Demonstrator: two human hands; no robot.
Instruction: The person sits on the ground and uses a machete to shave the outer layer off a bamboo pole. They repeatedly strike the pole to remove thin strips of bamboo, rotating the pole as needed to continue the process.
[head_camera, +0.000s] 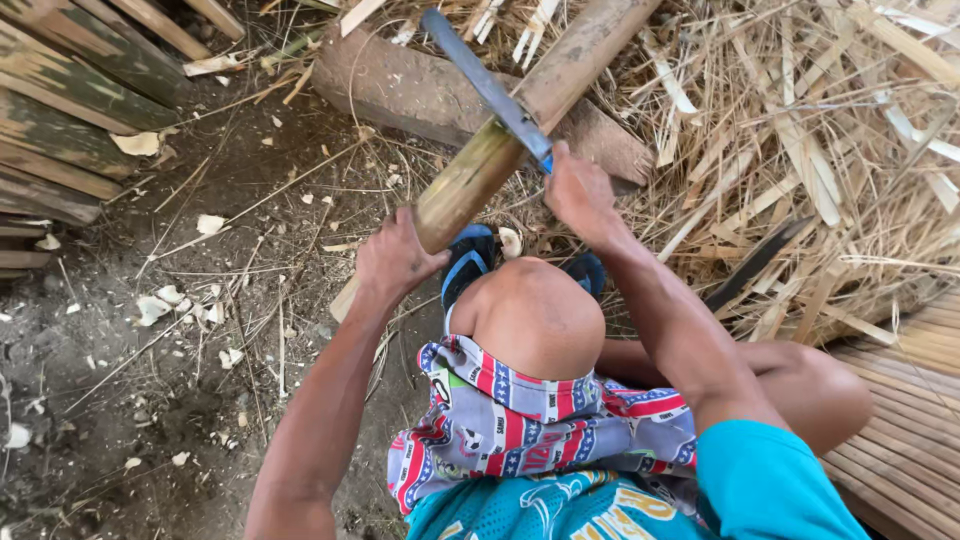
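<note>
Showing a bamboo pole running from frame centre toward 1 o'clock, propped on a log. The left hand is closed around its near end; the right hand grips the handle of a knife whose blade lies across the pole. Judged stiff, fairly light and smooth-skinned, likely slippery; best grasped at the near end, clear of the blade.

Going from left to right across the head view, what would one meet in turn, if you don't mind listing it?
Stacked bamboo slats → left hand on the bamboo pole's end → right hand holding the blade → pile of dry bamboo strips.
</note>
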